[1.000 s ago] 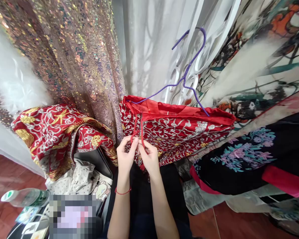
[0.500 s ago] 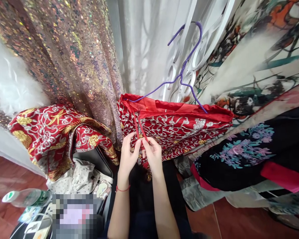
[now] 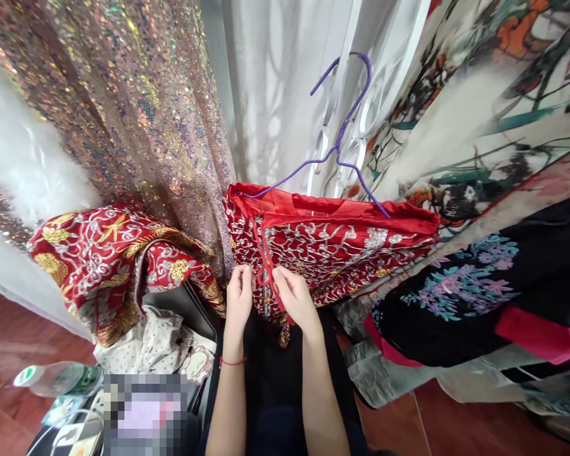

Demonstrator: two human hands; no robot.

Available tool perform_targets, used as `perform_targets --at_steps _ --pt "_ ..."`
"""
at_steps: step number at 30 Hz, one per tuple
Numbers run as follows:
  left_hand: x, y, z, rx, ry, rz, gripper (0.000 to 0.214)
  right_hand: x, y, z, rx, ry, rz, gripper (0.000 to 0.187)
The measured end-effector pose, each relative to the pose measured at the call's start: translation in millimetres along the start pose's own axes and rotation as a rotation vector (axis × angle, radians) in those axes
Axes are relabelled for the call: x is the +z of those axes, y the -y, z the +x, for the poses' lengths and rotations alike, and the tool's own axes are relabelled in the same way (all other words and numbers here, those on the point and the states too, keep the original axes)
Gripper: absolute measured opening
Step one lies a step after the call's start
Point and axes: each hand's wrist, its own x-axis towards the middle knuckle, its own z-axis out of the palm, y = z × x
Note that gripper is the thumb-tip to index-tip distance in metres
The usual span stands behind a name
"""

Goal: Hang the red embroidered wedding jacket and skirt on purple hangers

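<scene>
A red skirt (image 3: 323, 244) with silver and gold embroidery hangs by its red waistband (image 3: 342, 214) from a purple hanger (image 3: 341, 142). Two thin red cords (image 3: 264, 253) drop from the opening in the waistband and cross in a small loop between my hands. My right hand (image 3: 295, 299) pinches one cord at the right of the loop. On the other side, my left hand (image 3: 239, 294) is closed with fingertips together at the loop's left end; its grip on the cord is partly hidden. A small tassel (image 3: 284, 332) dangles below.
At left, a red embroidered garment (image 3: 118, 266) drapes over a dark chair, above a spotted white cloth (image 3: 147, 342). A plastic bottle (image 3: 59, 378) stands near white cables. A sequined curtain (image 3: 137, 95) hangs behind; a black floral garment (image 3: 460, 285) is at right.
My hands have moved apart from a close pinch at the cords, the left going left and the right going down and right. The cords now cross in a small loop between them.
</scene>
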Motion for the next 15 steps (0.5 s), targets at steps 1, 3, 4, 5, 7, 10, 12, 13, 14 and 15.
perform_targets --at_steps 1,3,4,5,7,10,12,13,14,15 --pt "-0.5 -1.8 -1.3 0.012 -0.032 0.010 0.036 1.5 0.6 -0.6 0.004 0.010 0.005 0.039" --pt "-1.4 -8.7 -5.1 0.053 -0.003 0.017 0.036 4.2 1.4 -1.4 0.005 0.020 0.012 0.034" --pt "-1.8 -13.1 -7.2 0.072 0.058 0.011 0.035 5.1 1.7 -1.7 -0.002 0.021 0.011 0.033" --pt "-1.9 -17.5 -9.1 0.090 0.129 0.004 0.033 5.3 2.0 -1.9 -0.014 0.014 0.006 0.032" --pt "-1.8 -24.5 -11.8 0.124 0.224 0.000 0.027 4.2 2.3 -2.4 -0.043 -0.014 -0.022 0.029" --pt "-1.6 -26.1 -11.7 0.162 0.209 0.024 0.022 -0.3 2.2 -3.4 -0.055 -0.002 -0.046 0.030" --pt "-2.8 -19.4 -9.1 0.149 0.167 0.029 0.024 -4.1 1.8 -3.0 -0.040 0.054 -0.035 0.031" --pt "-3.7 -13.9 -7.3 0.125 0.134 0.036 0.026 -6.2 1.8 -2.1 -0.039 0.065 -0.036 0.030" --pt "-4.9 -7.3 -5.4 0.088 0.096 0.058 0.028 -8.3 2.4 -0.5 -0.045 0.055 -0.047 0.029" --pt "-6.0 -0.1 -3.4 0.039 0.068 0.106 0.029 -10.6 3.7 1.9 -0.058 0.027 -0.067 0.028"
